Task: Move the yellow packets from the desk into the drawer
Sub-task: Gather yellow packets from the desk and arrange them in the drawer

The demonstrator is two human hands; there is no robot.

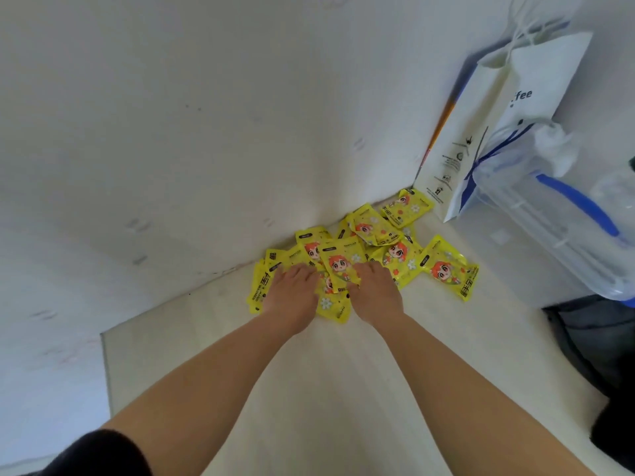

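Several yellow packets (443, 269) with a cartoon figure lie in a loose pile on the cream desk (309, 389), pushed up against the white wall. My left hand (292, 290) rests on the left part of the pile, its fingers spread over the packets. My right hand (376, 292) is on the middle of the pile with its fingers curled down; its thumb presses one tilted yellow packet (338, 264) that stands between my two hands. More packets reach back to the right toward the corner. No drawer is in view.
A white paper bag (481, 139) stands in the corner at the right, right behind the farthest packets. A clear plastic box with a blue handle (577, 204) sits beside it. A dark object (594, 338) lies at the desk's right edge.
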